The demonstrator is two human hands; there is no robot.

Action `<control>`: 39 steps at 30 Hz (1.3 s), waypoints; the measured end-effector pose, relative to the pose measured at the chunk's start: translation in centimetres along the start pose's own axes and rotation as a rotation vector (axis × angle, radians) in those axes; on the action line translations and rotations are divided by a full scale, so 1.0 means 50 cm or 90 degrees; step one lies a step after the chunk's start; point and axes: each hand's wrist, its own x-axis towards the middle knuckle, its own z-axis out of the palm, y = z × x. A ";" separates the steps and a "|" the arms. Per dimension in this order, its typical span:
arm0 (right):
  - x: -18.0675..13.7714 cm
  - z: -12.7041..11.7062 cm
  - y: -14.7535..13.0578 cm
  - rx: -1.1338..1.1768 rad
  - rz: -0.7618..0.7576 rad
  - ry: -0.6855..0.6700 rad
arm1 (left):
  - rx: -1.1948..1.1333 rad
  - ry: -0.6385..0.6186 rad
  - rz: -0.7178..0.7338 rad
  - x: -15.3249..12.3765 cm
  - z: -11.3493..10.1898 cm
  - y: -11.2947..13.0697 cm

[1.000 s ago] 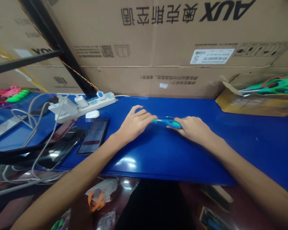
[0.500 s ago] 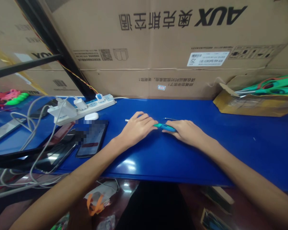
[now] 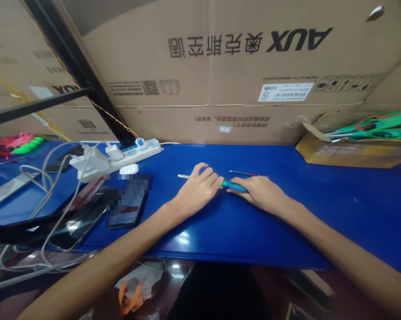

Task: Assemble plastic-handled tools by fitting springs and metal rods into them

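Observation:
A slim tool with a blue and green handle (image 3: 237,186) is held level between my two hands, just above the blue table. My left hand (image 3: 200,189) is closed around its left part, fingers curled over it. My right hand (image 3: 262,189) is closed on the blue end, thumb and fingers pinching it. A silver strip (image 3: 183,176) pokes out left of my left hand; whether it belongs to the same tool is hidden. Behind my right hand lies a thin metal rod (image 3: 238,172) with a red part, partly covered by the hand.
A white power strip (image 3: 133,153) with plugs and cables stands at the back left, beside a white earbud case (image 3: 129,169) and a phone (image 3: 130,206). An open cardboard box (image 3: 350,151) of green-handled tools sits at the right. Large cartons (image 3: 220,66) form the back.
The whole view has shifted slightly downward. More of the silver strip and of the rod with the red part now shows. Both hands keep their hold on the blue and green tool.

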 end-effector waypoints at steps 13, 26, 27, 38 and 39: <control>0.000 -0.014 0.028 0.176 0.015 0.065 | -0.034 -0.035 -0.075 -0.006 -0.001 -0.023; 0.012 -0.013 0.036 0.625 0.173 0.031 | -0.222 -0.160 -0.185 -0.029 0.029 -0.034; 0.013 -0.012 0.037 0.651 0.179 0.023 | -0.223 -0.165 -0.183 -0.028 0.032 -0.032; 0.002 -0.033 0.030 0.565 0.076 -0.029 | -0.320 -0.134 -0.098 -0.027 0.036 -0.024; -0.005 -0.046 0.040 0.519 0.067 -0.021 | -0.318 -0.135 -0.091 -0.026 0.035 -0.022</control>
